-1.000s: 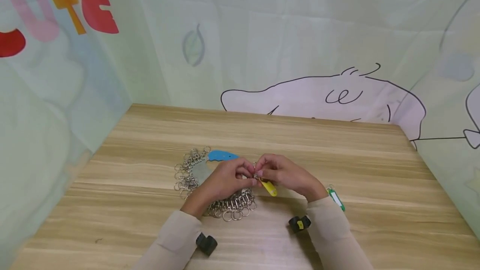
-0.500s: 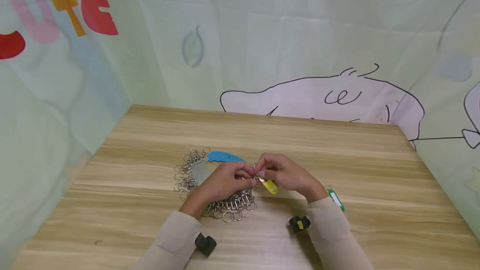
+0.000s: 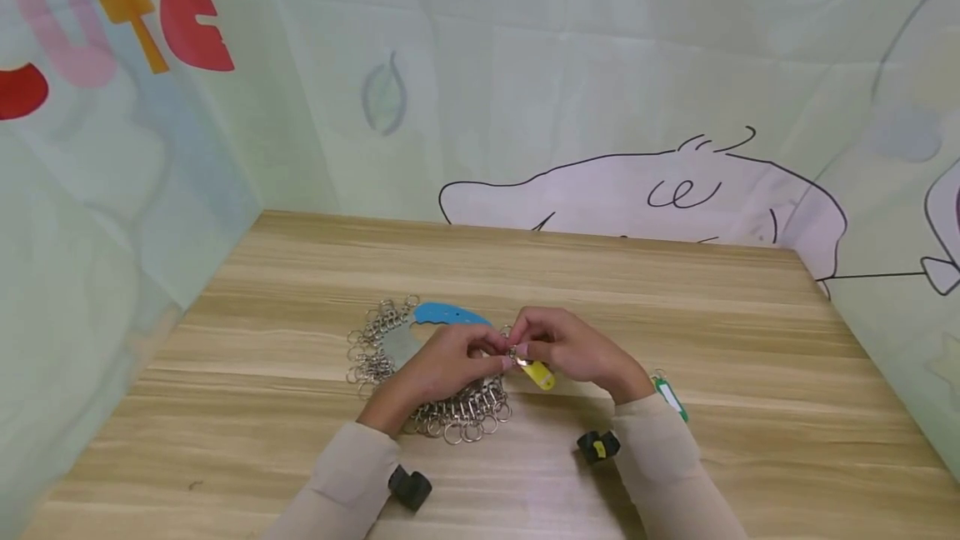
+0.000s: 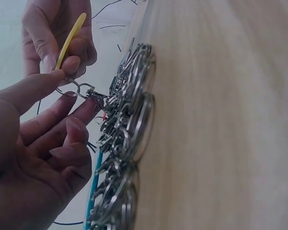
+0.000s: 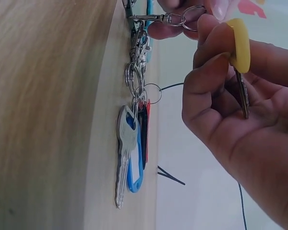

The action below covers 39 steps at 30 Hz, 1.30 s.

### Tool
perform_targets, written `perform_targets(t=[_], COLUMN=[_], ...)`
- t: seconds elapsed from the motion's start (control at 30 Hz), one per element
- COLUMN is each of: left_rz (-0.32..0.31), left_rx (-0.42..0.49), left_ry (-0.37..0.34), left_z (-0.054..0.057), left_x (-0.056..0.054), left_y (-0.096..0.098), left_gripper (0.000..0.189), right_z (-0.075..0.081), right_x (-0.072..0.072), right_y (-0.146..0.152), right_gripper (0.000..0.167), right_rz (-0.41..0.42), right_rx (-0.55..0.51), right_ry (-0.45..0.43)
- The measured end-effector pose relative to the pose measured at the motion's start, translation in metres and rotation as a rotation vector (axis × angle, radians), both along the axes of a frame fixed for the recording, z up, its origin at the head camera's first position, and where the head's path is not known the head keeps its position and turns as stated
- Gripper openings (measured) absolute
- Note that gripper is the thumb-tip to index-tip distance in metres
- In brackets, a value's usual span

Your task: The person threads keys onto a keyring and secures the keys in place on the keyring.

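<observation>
In the head view my left hand (image 3: 453,365) and right hand (image 3: 573,348) meet over the right side of a grey plate (image 3: 400,343) edged with several metal snap clips and rings. My left thumb and fingers pinch a split ring (image 4: 68,88), which hangs on a swivel clip (image 4: 92,93) at the plate's edge. Between my right thumb and fingers is a yellow key tag (image 5: 242,45), right at that ring, with a key (image 5: 242,96) hanging beside it against my palm. A blue strip (image 3: 450,313) runs along the plate's far edge.
A green key tag (image 3: 671,401) lies on the wooden table (image 3: 750,340) by my right sleeve. In the right wrist view, a silver key (image 5: 126,148), a blue tag (image 5: 135,175) and a red tag (image 5: 148,129) hang from neighbouring rings. A printed cloth (image 3: 525,107) stands behind.
Both hands stay nearly in place. The yellow key tag has swung slightly beneath my right fingers, and more of it shows than one second ago.
</observation>
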<state>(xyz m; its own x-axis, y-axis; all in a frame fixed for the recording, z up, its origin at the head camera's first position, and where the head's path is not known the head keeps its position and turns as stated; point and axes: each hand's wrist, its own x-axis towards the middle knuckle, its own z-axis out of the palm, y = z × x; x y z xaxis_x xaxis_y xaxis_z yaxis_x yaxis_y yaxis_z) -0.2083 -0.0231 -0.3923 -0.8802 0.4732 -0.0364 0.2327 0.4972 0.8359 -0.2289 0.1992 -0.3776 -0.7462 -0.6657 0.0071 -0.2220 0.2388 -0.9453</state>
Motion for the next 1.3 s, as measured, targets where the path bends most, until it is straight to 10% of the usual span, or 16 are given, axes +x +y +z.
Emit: perform_targets(t=[0.37,0.8,1.3], left_rz=[-0.039,0.06,-0.024], left_rx=[-0.026,-0.051,-0.034], left_ry=[-0.034,0.079,0.086], left_z=[0.0044,0.0032,0.0034], left_x=[0.0025,0.0029,0.0011], left_y=[0.0025,0.0053,-0.0004], left_gripper=[0.045,0.02,0.021], right_z=[-0.0008,-0.0049,-0.0051], right_x=[0.001,-0.0022,-0.0029], right_y=[-0.0019,-0.0014,-0.0006], right_gripper=[0.014,0.009,0.01], right_rz=[-0.07,-0.078,-0.039], right_rx=[-0.001,-0.046,-0.024], right_ry=[-0.116,-0.199,-0.021])
